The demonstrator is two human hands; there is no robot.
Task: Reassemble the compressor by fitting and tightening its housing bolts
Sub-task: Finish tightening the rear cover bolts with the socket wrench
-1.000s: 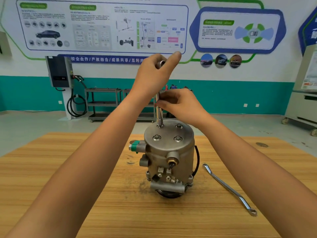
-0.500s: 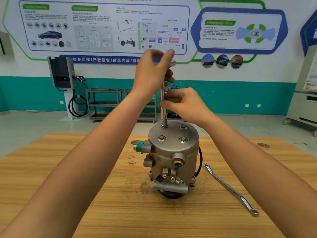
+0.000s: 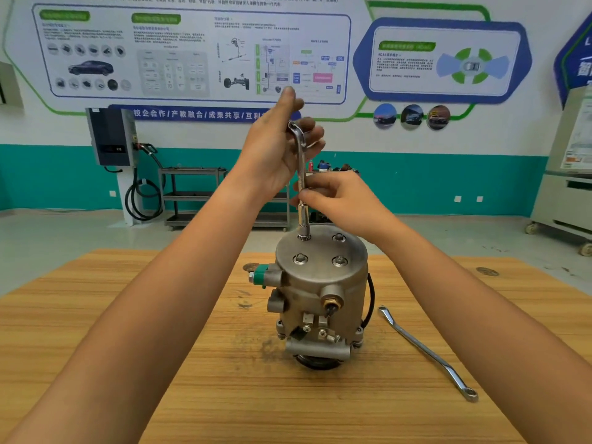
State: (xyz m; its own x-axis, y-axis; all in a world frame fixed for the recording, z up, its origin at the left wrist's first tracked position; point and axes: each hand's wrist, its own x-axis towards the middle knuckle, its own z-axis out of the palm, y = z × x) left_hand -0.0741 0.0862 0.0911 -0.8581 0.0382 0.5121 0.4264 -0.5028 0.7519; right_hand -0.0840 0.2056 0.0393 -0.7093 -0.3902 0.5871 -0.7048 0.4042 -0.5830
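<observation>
Nearby, spare spanner [image 3: 426, 351] on table [image 3: 96, 315] beside compressor [image 3: 320, 293], left hand [image 3: 275, 152] and right hand [image 3: 336, 200] gripping upright socket wrench [image 3: 303, 219]

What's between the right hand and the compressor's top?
In the head view, the upright wrench runs from the right hand down onto the top of the compressor.

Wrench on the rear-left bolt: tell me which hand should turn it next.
Left. The left hand holds the bent top of the wrench, likely giving leverage; the right hand only pinches its upright shaft, steadying it.
</observation>
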